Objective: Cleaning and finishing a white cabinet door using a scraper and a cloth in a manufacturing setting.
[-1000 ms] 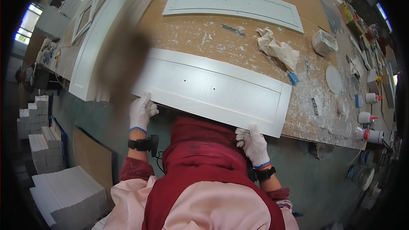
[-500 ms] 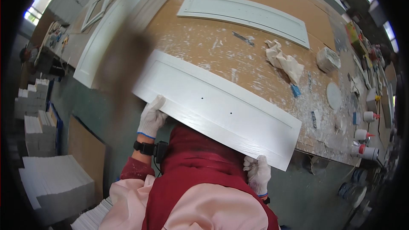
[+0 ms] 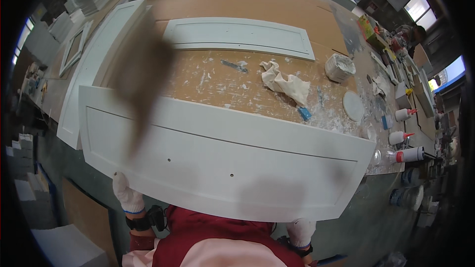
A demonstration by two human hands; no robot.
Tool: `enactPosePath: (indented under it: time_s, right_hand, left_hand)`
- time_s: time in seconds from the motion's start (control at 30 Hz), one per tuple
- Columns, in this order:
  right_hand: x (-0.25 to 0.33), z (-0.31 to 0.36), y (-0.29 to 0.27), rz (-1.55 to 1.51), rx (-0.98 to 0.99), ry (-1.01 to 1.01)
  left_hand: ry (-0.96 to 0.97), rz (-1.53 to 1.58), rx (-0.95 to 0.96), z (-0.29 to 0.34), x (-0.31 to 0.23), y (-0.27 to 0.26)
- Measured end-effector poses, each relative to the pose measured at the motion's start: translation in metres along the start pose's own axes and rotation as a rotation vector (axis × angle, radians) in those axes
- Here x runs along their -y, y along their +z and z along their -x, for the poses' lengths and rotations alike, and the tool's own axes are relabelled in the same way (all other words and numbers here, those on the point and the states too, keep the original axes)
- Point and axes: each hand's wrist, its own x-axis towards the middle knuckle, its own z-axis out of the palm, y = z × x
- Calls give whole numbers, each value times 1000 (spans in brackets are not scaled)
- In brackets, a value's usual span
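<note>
A long white cabinet door panel (image 3: 213, 155) with a recessed centre and two small dark holes spans the view in front of me. My left hand (image 3: 127, 195), in a white knit glove, grips its near edge toward the left, fingers partly hidden. My right hand (image 3: 301, 232), gloved alike, closes on the near edge toward the right, with its fingers mostly behind the panel. Beyond the held panel is the worktable (image 3: 213, 86), covered in paint-smeared cardboard. A second white panel (image 3: 237, 34) lies flat at its far side.
A crumpled cloth (image 3: 287, 86), a blue block (image 3: 304, 113), a tub (image 3: 340, 67) and a round lid (image 3: 353, 106) lie on the table. Red-tipped bottles (image 3: 402, 137) line its right side. More panels (image 3: 94, 64) are at the left. A brown blur hides part of the view.
The held panel has come up closer and turned, its face now more toward me and its long edges nearer level. Both hands still hold its near edge. The view has shifted.
</note>
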Motion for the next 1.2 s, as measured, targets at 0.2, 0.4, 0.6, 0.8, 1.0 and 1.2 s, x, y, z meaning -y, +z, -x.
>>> enactPosePath:
  time_s: [0.2, 0.4, 0.6, 0.8, 1.0, 1.2]
  right_hand:
    - [-24, 1, -9, 75, 17, -197]
    - [1, -65, 0, -654, 186, -35]
    - [112, -130, 61, -866, 247, -130]
    - [171, -161, 127, -446, 715, -523]
    - [179, -128, 148, -177, 972, -164]
    - [160, -116, 131, -93, 992, -215]
  left_hand:
    - [81, -34, -49, 0, -12, -3]
    - [-195, -228, -136, -7, 6, 27]
    - [-185, 233, 16, -24, 6, 74]
    - [103, 295, -99, -67, -17, 106]
    - [343, 298, -73, -139, -49, 81]
    - [454, 398, -487, -207, -73, 54]
